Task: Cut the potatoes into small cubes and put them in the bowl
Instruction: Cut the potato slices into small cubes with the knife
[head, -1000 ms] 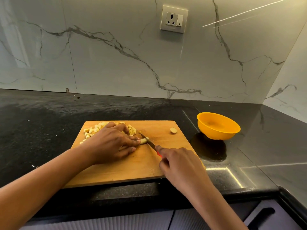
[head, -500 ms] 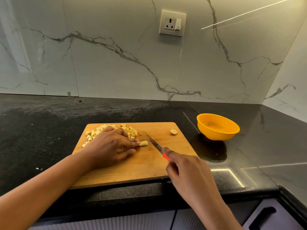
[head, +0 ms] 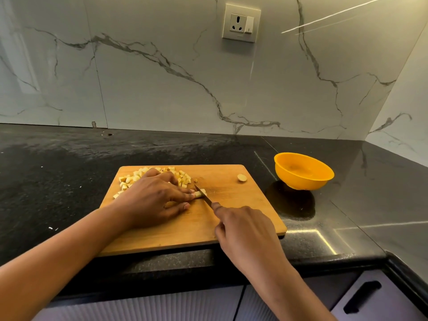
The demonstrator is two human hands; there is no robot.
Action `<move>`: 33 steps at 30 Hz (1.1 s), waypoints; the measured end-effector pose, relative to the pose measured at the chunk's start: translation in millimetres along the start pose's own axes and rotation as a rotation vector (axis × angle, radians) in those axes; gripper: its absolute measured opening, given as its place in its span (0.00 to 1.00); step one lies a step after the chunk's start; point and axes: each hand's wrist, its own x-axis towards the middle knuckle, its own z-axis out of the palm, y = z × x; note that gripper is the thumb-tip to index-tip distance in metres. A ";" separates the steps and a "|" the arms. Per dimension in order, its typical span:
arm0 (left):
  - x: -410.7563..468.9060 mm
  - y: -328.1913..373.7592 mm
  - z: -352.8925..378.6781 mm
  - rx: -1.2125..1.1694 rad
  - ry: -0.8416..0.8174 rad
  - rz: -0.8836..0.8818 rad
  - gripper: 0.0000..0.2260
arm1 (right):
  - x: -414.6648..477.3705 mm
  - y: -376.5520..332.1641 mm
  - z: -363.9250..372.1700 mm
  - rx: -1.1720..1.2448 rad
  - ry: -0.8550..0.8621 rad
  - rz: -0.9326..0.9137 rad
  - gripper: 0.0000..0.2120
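A pile of small, pale yellow potato cubes [head: 139,178] lay at the cutting board's ten o'clock corner, blocky and rough-edged, partly hidden behind the left hand [head: 154,200]. That hand lay curled, knuckles up, its fingertips pinning a short potato strip [head: 198,193] near the board's centre; most of the strip was covered by the fingers. The cutting board [head: 231,205] was a flat rectangle of warm, smooth wood with rounded corners, resting on the black speckled stone counter [head: 58,181]. The thin dark blade of the knife [head: 203,195] slanted across the strip's exposed end, touching it. The right hand [head: 243,230], at the board's five o'clock edge, was wrapped closed around the knife's handle, which it hid entirely. A single round potato end [head: 242,177] lay alone at the board's two o'clock, well apart from the pile. At three o'clock of the board, on the counter, stood the glossy orange bowl [head: 305,177], round and shallow, with no cubes visible inside. Behind everything rose a polished white marble-patterned wall [head: 162,89] with grey veins, bearing a socket [head: 241,23] at twelve o'clock.
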 end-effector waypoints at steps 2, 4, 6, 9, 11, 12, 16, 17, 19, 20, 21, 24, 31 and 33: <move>-0.6 -1.2 -0.3 -0.008 -0.003 -0.002 0.40 | -5.5 0.0 -1.8 0.002 0.004 -0.016 0.23; -1.6 -1.8 -0.9 -0.034 -0.001 -0.002 0.39 | -15.6 2.7 -4.0 0.046 0.039 -0.012 0.24; -2.9 -1.4 -1.8 -0.077 0.008 0.000 0.38 | -21.9 6.5 -5.7 0.103 0.080 0.015 0.23; -3.2 -1.7 -2.6 -0.076 0.012 -0.001 0.40 | -21.8 5.5 -5.1 0.139 0.131 0.041 0.23; -2.3 -1.5 -2.3 -0.035 0.005 0.000 0.40 | -20.9 2.2 -4.2 0.152 0.142 0.025 0.24; -2.2 -1.2 -2.2 -0.021 0.005 0.004 0.40 | -20.6 0.6 -4.0 0.148 0.138 0.016 0.24; -3.0 -1.9 -0.8 -0.009 0.026 0.033 0.37 | -19.4 -3.3 -3.1 0.087 0.100 0.004 0.24; -2.8 -2.4 -0.5 -0.007 0.030 0.037 0.37 | -19.0 -3.5 -2.3 0.071 0.089 0.004 0.24; -2.1 -3.1 0.0 0.001 0.026 0.039 0.37 | -16.6 -3.3 -0.6 0.056 0.080 0.004 0.24; -1.7 -3.2 0.0 0.011 0.017 0.039 0.37 | -14.8 -3.1 0.0 0.055 0.075 0.004 0.24; -1.2 -3.2 -0.1 0.023 0.004 0.037 0.38 | -12.7 -3.0 0.2 0.054 0.067 0.003 0.24; -0.4 -3.6 0.2 0.037 -0.021 0.036 0.39 | -7.4 -0.4 -2.2 0.055 0.048 0.000 0.23; -1.1 -2.8 1.8 -0.037 0.056 0.016 0.39 | -14.2 4.0 -2.3 0.117 0.106 0.029 0.23; -1.2 -3.1 4.0 -0.087 0.138 0.011 0.37 | -14.7 6.5 -1.1 0.121 0.121 0.046 0.23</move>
